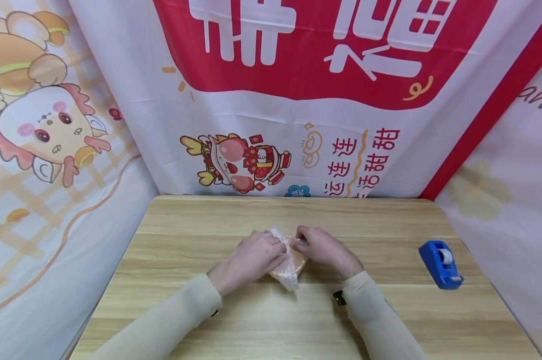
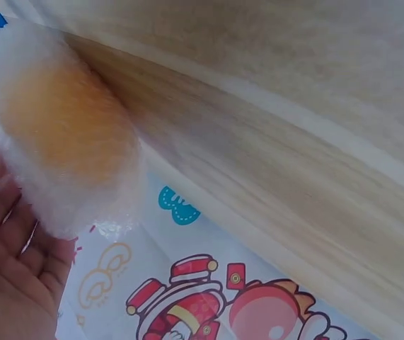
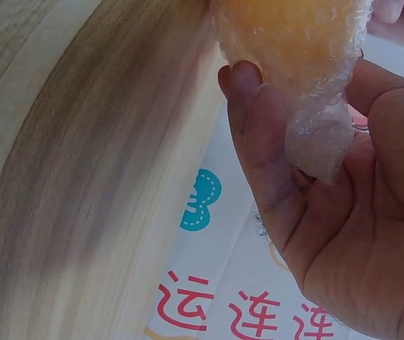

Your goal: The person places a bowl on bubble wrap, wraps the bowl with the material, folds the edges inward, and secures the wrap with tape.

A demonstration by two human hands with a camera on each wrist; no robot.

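Toward the far edge of the wooden desk (image 1: 261, 327), the left hand (image 1: 258, 254) and right hand (image 1: 322, 246) are gripping translucent bubble wrap (image 1: 290, 279) around a rounded orange object (image 2: 67, 124). Wrapping is seemingly underway; the next move is probably calling for tucking the loose end while keeping the layers snug.

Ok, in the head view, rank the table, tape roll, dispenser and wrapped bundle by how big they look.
1. Table
2. Bundle and dispenser: too alike to rank, since fingers cover part of the bundle
3. Roll
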